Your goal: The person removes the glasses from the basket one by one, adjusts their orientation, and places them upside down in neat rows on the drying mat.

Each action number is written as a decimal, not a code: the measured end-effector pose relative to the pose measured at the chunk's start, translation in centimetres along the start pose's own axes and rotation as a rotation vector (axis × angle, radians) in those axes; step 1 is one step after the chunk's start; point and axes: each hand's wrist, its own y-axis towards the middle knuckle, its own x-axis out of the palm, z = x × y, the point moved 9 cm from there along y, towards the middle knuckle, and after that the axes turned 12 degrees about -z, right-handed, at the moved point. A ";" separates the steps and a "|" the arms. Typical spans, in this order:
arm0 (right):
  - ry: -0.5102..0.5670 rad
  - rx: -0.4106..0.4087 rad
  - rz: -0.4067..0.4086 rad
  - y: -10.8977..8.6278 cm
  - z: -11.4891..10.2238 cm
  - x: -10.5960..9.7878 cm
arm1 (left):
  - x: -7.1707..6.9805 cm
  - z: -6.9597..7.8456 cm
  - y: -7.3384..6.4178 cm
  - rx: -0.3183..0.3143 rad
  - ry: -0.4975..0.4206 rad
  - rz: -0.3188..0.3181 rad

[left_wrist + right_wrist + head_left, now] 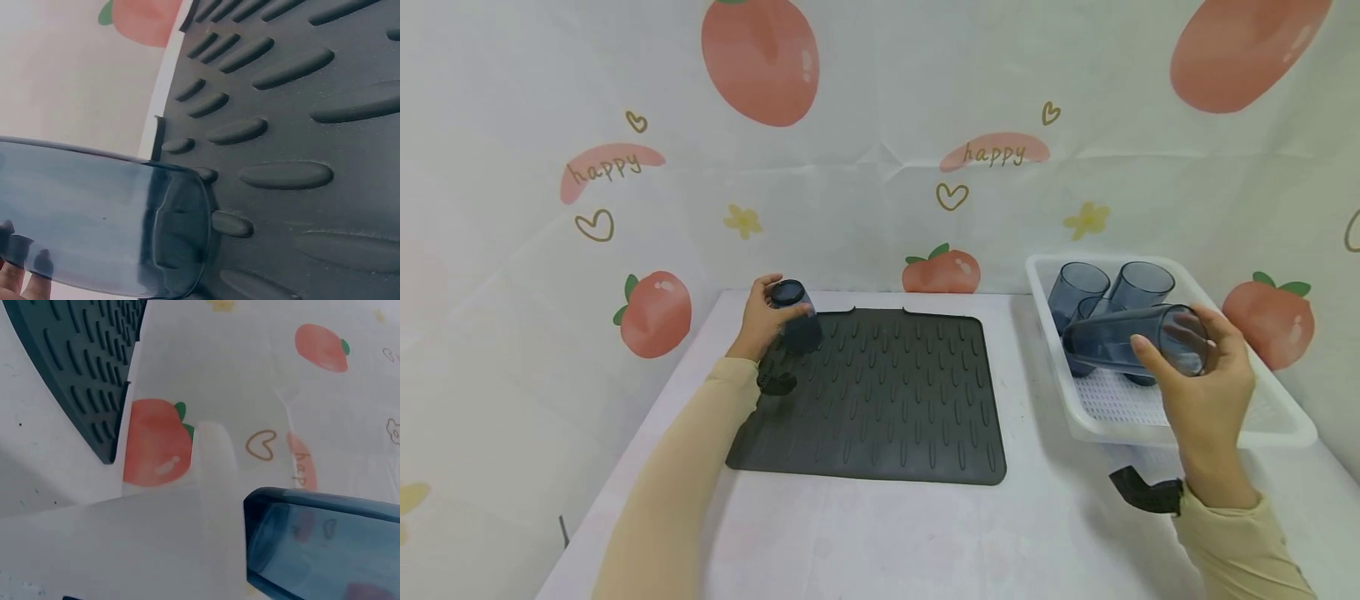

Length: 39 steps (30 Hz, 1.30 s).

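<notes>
White table (pixel 865 542) | 1 mat (pixel 880 400) | 1 basket (pixel 1123 429), 3+ glasses (pixel 1078 287) | 2 hands (pixel 763 321) (pixel 1217 387), each gripping 1 glass (pixel 802 337) (pixel 1108 340)

The head camera is looking forward and down from up high, with the black mat (pixel 880 400) sitting near 6 o'clock. Tipped sideways, the left wrist camera is peering very close at a glass (pixel 94 212) at 8 o'clock. The right wrist camera, also sideways, is facing the wall cloth (pixel 212 369). All three are showing the mat.

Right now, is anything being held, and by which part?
The left hand holds one glass near its top; the right hand, another glass near its right end.
</notes>
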 end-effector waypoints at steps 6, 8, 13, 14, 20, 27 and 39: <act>0.004 -0.074 -0.026 -0.2 -0.5 0.9 | -0.4 0.8 -0.1 0.012 0.027 -0.013; 0.029 -0.104 -0.031 -0.2 -0.8 1.2 | -0.5 1.3 -0.1 0.025 0.051 -0.011; 0.062 -0.171 -0.049 -0.3 -1.3 1.9 | -0.7 2.9 -0.5 0.078 0.104 0.010; 0.070 -0.179 -0.054 -0.3 -1.4 2.0 | -0.8 3.2 -0.6 0.085 0.106 0.013; 0.103 -0.194 -0.082 -0.1 -1.5 2.8 | -1.3 4.0 -0.6 0.111 0.121 0.016; 0.089 -0.196 -0.098 -0.3 -1.8 3.7 | -1.7 5.3 -0.7 0.134 0.126 0.022; 0.148 -0.203 -0.129 -0.6 -2.2 5.0 | -0.6 9.2 -2.9 0.190 0.041 0.009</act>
